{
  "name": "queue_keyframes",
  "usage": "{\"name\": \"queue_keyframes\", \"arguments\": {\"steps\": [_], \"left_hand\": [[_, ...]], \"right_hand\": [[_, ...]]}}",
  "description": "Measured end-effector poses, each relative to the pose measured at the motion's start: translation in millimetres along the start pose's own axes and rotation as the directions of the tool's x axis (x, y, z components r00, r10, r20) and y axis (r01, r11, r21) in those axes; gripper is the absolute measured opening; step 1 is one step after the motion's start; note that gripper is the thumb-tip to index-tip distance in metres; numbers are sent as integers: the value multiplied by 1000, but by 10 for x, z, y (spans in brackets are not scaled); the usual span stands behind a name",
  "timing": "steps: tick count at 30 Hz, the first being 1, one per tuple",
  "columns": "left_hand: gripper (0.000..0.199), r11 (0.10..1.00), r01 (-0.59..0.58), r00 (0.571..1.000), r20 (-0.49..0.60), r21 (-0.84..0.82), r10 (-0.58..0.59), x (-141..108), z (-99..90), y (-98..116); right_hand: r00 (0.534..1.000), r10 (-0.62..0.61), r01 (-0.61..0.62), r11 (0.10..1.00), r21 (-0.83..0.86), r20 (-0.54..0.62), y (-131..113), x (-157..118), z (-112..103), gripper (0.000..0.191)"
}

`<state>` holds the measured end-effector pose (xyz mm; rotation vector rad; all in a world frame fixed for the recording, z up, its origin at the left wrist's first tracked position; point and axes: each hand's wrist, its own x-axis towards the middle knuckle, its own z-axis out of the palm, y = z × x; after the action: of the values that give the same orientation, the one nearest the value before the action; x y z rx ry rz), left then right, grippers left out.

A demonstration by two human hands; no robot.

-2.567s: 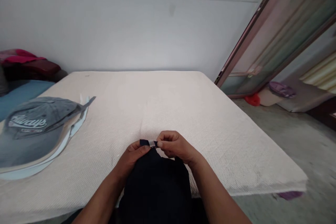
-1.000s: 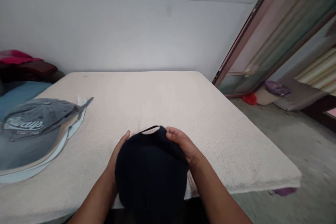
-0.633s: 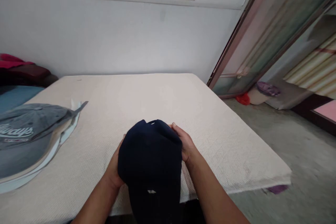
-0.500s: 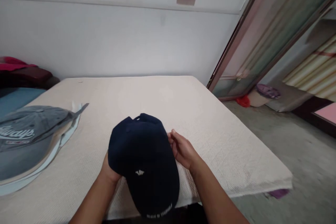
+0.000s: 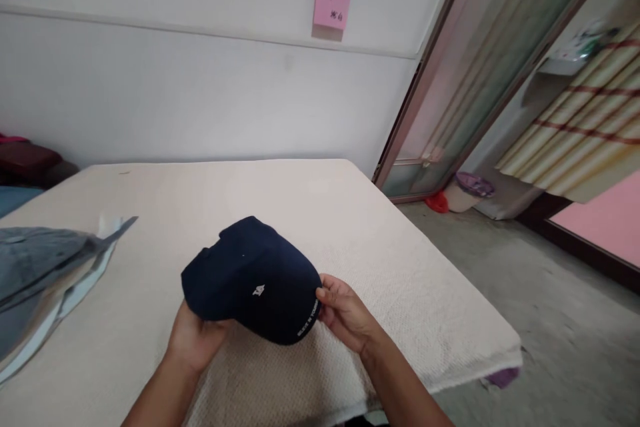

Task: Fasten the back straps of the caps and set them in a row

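A navy baseball cap [image 5: 250, 280] with a small white emblem on its front is held over the table, its brim pointing right and toward me. White lettering runs along the brim's edge. My left hand [image 5: 197, 340] supports the crown from below and inside, its fingers partly hidden by the cap. With thumb on top and fingers beneath, my right hand [image 5: 345, 310] pinches the brim's edge. A stack of caps, a grey one [image 5: 43, 260] uppermost, lies at the left edge of the view.
The table has a cream textured cover [image 5: 400, 293]. Behind it stands a white wall with a pink note [image 5: 333, 0] taped on. To the right are a sliding door [image 5: 435, 80], a bin [image 5: 465, 192] and striped curtains [image 5: 575, 120]. Dark red and blue items sit far left.
The cap has turned so its brim swings from facing me toward the right. My right hand has closed on the brim's edge. The view has shifted right and up.
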<state>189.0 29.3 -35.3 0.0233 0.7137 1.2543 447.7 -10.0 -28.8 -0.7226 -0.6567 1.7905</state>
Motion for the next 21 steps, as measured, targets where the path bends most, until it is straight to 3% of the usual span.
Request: {"name": "queue_keyframes", "arguments": {"steps": [5, 10, 13, 17, 21], "left_hand": [[32, 965, 87, 993, -101, 246, -64, -2, 100, -197], [22, 952, 91, 993, -104, 292, -63, -9, 87, -232], [18, 951, 106, 987, -143, 292, -66, -11, 59, -238], [14, 949, 119, 982, -176, 291, -69, 15, 9, -264], [12, 952, 118, 976, -212, 282, -58, 29, 14, -271]], "right_hand": [[962, -199, 197, 980, -31, -185, -278, 124, -370, 23], [856, -375, 368, 926, -89, -356, -731, 364, -814, 19], [769, -446, 433, 890, -140, -458, -1080, 570, -1112, 14], [646, -433, 403, 893, -201, -629, -1442, 829, -1498, 12], [515, -356, 300, 927, -225, -780, -1524, 949, -1819, 31]]}}
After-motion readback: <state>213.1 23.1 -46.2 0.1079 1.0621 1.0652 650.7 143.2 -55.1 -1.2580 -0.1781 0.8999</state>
